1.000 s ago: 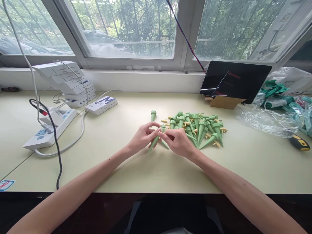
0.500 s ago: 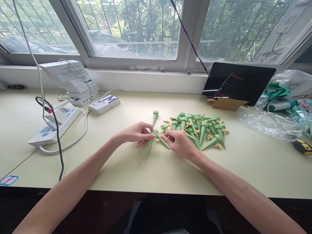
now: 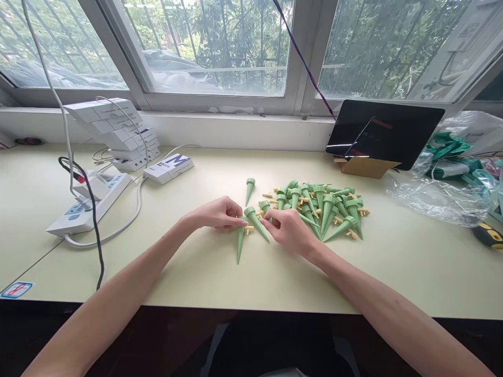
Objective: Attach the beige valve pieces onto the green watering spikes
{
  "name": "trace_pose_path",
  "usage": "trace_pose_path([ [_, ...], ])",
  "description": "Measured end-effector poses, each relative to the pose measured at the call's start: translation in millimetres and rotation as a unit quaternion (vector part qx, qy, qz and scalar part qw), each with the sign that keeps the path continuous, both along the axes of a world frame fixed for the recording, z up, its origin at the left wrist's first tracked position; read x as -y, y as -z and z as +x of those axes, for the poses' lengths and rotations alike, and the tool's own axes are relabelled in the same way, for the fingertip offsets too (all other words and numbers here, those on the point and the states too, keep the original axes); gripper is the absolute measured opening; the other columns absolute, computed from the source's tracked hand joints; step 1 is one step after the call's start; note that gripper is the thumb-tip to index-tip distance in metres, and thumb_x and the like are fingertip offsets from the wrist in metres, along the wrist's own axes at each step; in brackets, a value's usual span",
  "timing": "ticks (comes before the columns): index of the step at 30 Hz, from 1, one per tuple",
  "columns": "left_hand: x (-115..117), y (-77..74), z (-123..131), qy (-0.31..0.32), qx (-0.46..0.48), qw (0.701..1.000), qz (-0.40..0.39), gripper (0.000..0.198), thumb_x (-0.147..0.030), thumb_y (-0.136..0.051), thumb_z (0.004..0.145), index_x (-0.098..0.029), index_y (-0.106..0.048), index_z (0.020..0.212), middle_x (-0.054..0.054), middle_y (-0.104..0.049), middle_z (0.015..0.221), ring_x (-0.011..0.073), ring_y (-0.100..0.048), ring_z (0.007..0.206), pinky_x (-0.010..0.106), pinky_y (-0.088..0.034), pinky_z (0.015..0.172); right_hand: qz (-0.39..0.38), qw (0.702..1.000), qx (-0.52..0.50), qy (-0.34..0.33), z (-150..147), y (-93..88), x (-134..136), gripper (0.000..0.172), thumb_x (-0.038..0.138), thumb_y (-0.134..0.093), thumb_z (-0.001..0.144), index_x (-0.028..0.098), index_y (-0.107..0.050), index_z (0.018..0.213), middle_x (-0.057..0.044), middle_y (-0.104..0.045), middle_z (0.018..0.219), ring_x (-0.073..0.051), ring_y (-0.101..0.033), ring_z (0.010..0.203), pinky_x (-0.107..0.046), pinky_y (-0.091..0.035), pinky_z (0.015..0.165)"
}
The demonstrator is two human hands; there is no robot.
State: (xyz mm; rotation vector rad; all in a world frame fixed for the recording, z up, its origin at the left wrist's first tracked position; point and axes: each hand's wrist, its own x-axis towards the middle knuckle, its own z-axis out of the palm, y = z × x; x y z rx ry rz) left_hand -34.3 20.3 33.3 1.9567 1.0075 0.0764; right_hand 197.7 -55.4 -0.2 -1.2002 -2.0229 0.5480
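Note:
My left hand point(image 3: 217, 214) rests on the pale green table point(image 3: 220, 277) with its fingertips pinched on the head of a green cone spike point(image 3: 239, 242). That spike lies flat and points toward me. My right hand point(image 3: 288, 231) is curled, its fingertips pinched on a second green spike point(image 3: 255, 222) that slants across the table. A small tan valve piece point(image 3: 248, 229) lies between the two spikes. Just right of my hands is a pile of several green spikes with tan valves point(image 3: 324, 208). One lone spike point(image 3: 249, 189) lies behind my left hand.
A white power strip point(image 3: 88, 201) with cables, stacked white boxes point(image 3: 113, 128) and a white box marked M point(image 3: 168, 167) stand at the left. A dark tablet point(image 3: 383, 133) leans on a cardboard box at the back right. Plastic bags with green parts point(image 3: 451, 167) and a yellow-black tool point(image 3: 487, 234) lie at the far right.
Both hands have come down and slightly apart. The left spike has swung to lie flat, pointing toward me; the right spike now rests slanted on the table.

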Motion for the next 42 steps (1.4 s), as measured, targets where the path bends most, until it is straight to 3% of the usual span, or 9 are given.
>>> trace_pose_path([
  [3, 1, 2.8, 3, 0.004, 0.017, 0.999, 0.030, 0.043, -0.052, -0.071, 0.079, -0.014, -0.062, 0.061, -0.001, -0.054, 0.047, 0.0067, -0.042, 0.042, 0.019, -0.028, 0.040, 0.006, 1.000, -0.005, 0.001, 0, -0.1, 0, 0.022, 0.020, -0.058, 0.092, 0.017, -0.060, 0.070, 0.006, -0.044, 0.052, -0.008, -0.032, 0.047, -0.022, -0.029, 0.053],
  [8, 3, 3.2, 6, -0.017, 0.044, 0.997, 0.058, 0.034, -0.050, -0.074, 0.076, -0.016, -0.073, 0.075, -0.002, -0.054, 0.047, 0.0079, -0.046, 0.042, 0.020, -0.029, 0.041, 0.007, 1.000, -0.012, 0.000, 0, -0.4, 0, 0.024, 0.022, -0.058, 0.092, 0.017, -0.059, 0.068, 0.007, -0.040, 0.050, -0.008, -0.029, 0.046, -0.023, -0.026, 0.051],
  [11, 4, -0.9, 6, -0.097, 0.104, 0.984, 0.109, 0.037, -0.050, -0.070, 0.080, -0.014, -0.070, 0.075, -0.001, -0.056, 0.049, 0.0066, -0.043, 0.038, 0.020, -0.029, 0.039, 0.012, 1.000, -0.021, 0.000, 0, -0.3, 0, 0.025, 0.023, -0.057, 0.093, 0.017, -0.059, 0.069, 0.006, -0.040, 0.050, -0.008, -0.030, 0.046, -0.023, -0.026, 0.051],
  [14, 2, -2.4, 5, -0.205, 0.159, 0.945, 0.200, 0.040, -0.051, -0.063, 0.086, -0.014, -0.067, 0.074, -0.001, -0.054, 0.050, 0.0069, -0.043, 0.039, 0.021, -0.032, 0.040, 0.020, 0.999, -0.030, 0.006, 1, 0.5, -1, 0.026, 0.025, -0.056, 0.093, 0.018, -0.058, 0.068, 0.006, -0.039, 0.050, -0.008, -0.031, 0.046, -0.023, -0.027, 0.051],
  [16, -2, 1.2, 3, -0.246, 0.148, 0.923, 0.257, 0.039, -0.050, -0.061, 0.087, -0.014, -0.066, 0.072, -0.002, -0.052, 0.050, 0.0077, -0.043, 0.040, 0.022, -0.034, 0.043, 0.026, 0.999, -0.034, 0.010, 1, 1.2, -2, 0.026, 0.025, -0.056, 0.093, 0.018, -0.057, 0.068, 0.007, -0.038, 0.049, -0.008, -0.031, 0.046, -0.023, -0.027, 0.052],
  [20, -14, 17.7, -2, -0.228, 0.047, 0.908, 0.348, 0.037, -0.044, -0.058, 0.087, -0.016, -0.063, 0.064, -0.003, -0.048, 0.047, 0.0087, -0.040, 0.046, 0.024, -0.035, 0.053, 0.024, 0.999, -0.036, 0.006, 2, 1.8, -3, 0.026, 0.026, -0.056, 0.093, 0.018, -0.056, 0.069, 0.007, -0.037, 0.049, -0.008, -0.030, 0.046, -0.023, -0.028, 0.052],
  [25, -23, 32.7, -5, -0.187, -0.012, 0.920, 0.345, 0.030, -0.041, -0.056, 0.085, -0.017, -0.066, 0.071, -0.002, -0.052, 0.053, 0.0110, -0.044, 0.052, 0.025, -0.035, 0.055, 0.024, 0.999, -0.035, 0.009, 2, 1.1, -2, 0.026, 0.027, -0.056, 0.093, 0.018, -0.057, 0.068, 0.007, -0.037, 0.049, -0.008, -0.030, 0.046, -0.023, -0.028, 0.051],
  [42, -22, 35.9, -5, -0.168, -0.017, 0.921, 0.352, 0.027, -0.040, -0.056, 0.086, -0.018, -0.064, 0.073, -0.002, -0.054, 0.056, 0.0125, -0.046, 0.053, 0.025, -0.035, 0.055, 0.023, 0.999, -0.035, 0.010, 2, 2.4, -4, 0.025, 0.026, -0.056, 0.093, 0.018, -0.056, 0.068, 0.007, -0.037, 0.049, -0.009, -0.031, 0.046, -0.023, -0.028, 0.051],
])
